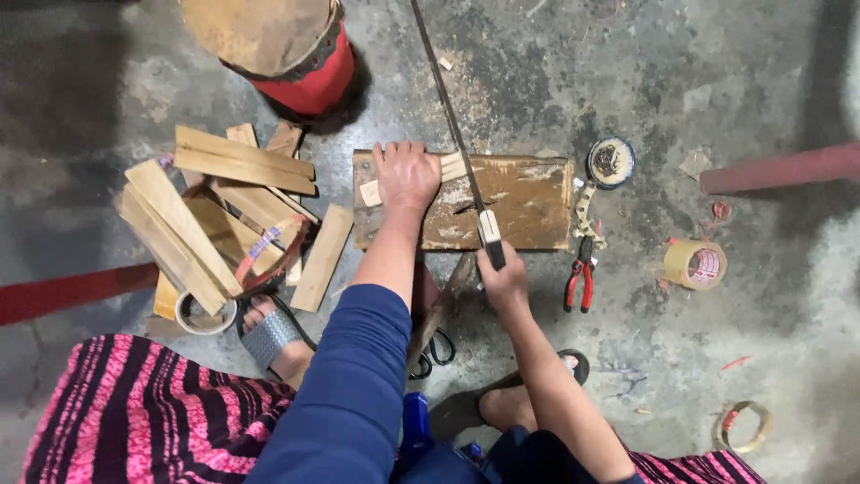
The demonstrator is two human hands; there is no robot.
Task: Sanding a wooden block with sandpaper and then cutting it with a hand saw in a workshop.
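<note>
Wood everywhere on the concrete floor point(717, 376). I see my left hand point(406, 175) pressed flat, fingers together, on a small pale wood strip point(452, 166) that lies on the worn wooden board point(520, 202) in front of me. The strip pokes out to the right of the fingers. My right hand point(503, 280) is clamped around the handle of a long dark blade point(448, 108), which runs up and away across the board, its edge just beside the strip's end; contact there I cannot tell.

Left of the board: a loose pile of flat wooden slats point(215, 224), one slat point(322, 257) leaning out toward the board. A roll of tape point(204, 315) sits at the pile's near edge. Right of the board: red-handled pliers point(580, 282), a round tin point(611, 162), a tan tape roll point(695, 263). A red stool point(287, 49) stands beyond the slats. My feet, in sandals, rest below the board.
</note>
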